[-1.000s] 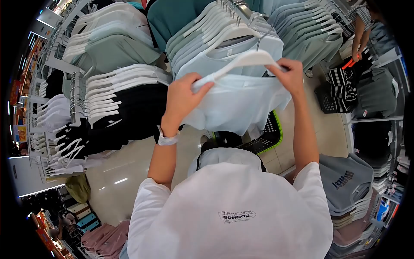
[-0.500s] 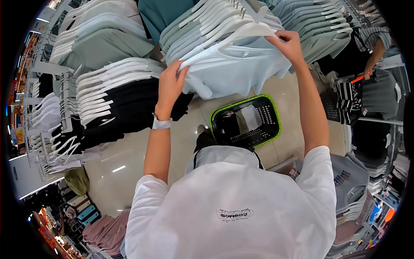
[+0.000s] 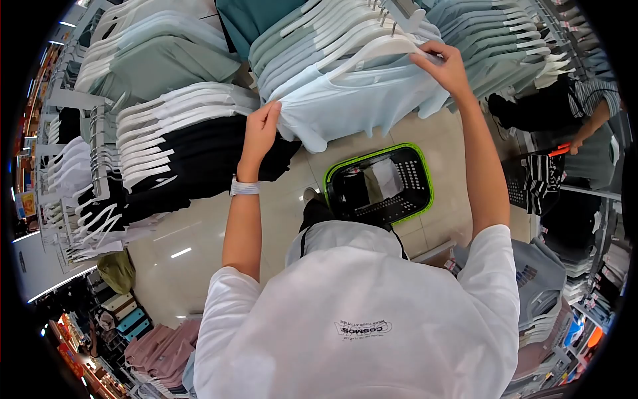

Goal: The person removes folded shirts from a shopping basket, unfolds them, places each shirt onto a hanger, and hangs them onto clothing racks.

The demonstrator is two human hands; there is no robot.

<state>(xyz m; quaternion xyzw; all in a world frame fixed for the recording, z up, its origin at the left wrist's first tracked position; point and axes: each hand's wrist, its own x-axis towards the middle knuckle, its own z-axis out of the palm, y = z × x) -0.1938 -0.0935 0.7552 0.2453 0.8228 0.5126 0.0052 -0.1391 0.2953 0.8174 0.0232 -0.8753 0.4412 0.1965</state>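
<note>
A light blue shirt (image 3: 359, 100) hangs on a white hanger (image 3: 382, 45) at the front of a rack of pale shirts. My left hand (image 3: 261, 132) pinches the shirt's left shoulder, at the end of the hanger. At the other shoulder, my right hand (image 3: 444, 65) has its thumb and fingers closed on the fabric. The hanger's hook reaches up to the metal rail. Below the shirt, on the floor, stands a black basket (image 3: 415, 199) with a green rim, holding dark and light items.
Black shirts (image 3: 219, 149) on white hangers hang at the left, with green ones (image 3: 156, 70) above. Grey-green shirts (image 3: 498, 60) hang at the upper right. Another person's arm (image 3: 591, 126) holds the orange handle of a dark basket (image 3: 518, 183) at the right. Pink garments (image 3: 163, 352) lie lower left.
The light blue shirt and both my hands have moved up to the rack, and the shirt now hangs against the others. The other person with the dark basket has shifted in the view.
</note>
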